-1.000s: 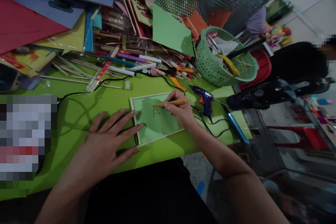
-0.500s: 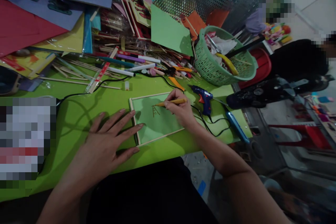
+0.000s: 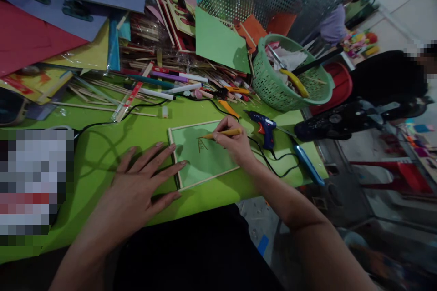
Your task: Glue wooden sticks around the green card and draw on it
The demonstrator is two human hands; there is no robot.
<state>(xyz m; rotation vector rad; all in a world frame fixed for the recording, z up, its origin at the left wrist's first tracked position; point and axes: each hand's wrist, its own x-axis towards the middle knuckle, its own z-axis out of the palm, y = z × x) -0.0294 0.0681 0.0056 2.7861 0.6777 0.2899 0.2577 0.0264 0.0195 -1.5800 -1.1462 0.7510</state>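
A light green card [image 3: 194,166] edged with thin wooden sticks lies on the bright green table. My right hand [image 3: 232,140] is closed around a yellow-brown pen [image 3: 222,133], whose tip meets the card beside a small brown drawing [image 3: 202,145] of a few strokes. Flat and spread, my left hand [image 3: 143,177] rests on the table, with its fingertips on the card's left edge. A blue glue gun [image 3: 266,129] lies just right of the card, its black cord curling near my right wrist.
A green plastic basket [image 3: 290,95] with tools stands at the back right. Behind the card lie several markers [image 3: 186,87], wooden sticks [image 3: 92,93] and coloured sheets [image 3: 221,38]. A blue tool [image 3: 309,166] lies at the table's right edge. Another person's dark sleeve [image 3: 389,79] shows at right.
Both hands hold nearly the same place, with the pen tip still at the drawing. I can make out no clear new stroke.
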